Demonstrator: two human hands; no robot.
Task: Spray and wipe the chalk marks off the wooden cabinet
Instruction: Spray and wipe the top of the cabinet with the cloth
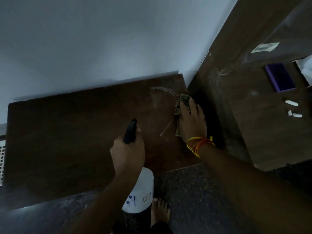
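Note:
The dark wooden cabinet top (pixel 70 132) lies below a pale wall. White chalk marks (pixel 162 90) curve near its far right corner, and a short chalk line (pixel 166 129) lies closer to me. My right hand (pixel 190 122) presses a patterned cloth (pixel 183 98) flat on the wood at the right edge, fingers straight over it. My left hand (pixel 128 154) grips the black trigger head (pixel 130 130) of a white spray bottle (pixel 140 193), its nozzle pointing toward the marks.
A taller brown cabinet (pixel 253 115) stands at the right, with chalk smears, several chalk sticks (pixel 292 108), a purple box (pixel 281 76) and a white label (pixel 265 47). Dark speckled floor (pixel 194 191) and my bare foot (pixel 159 211) lie below.

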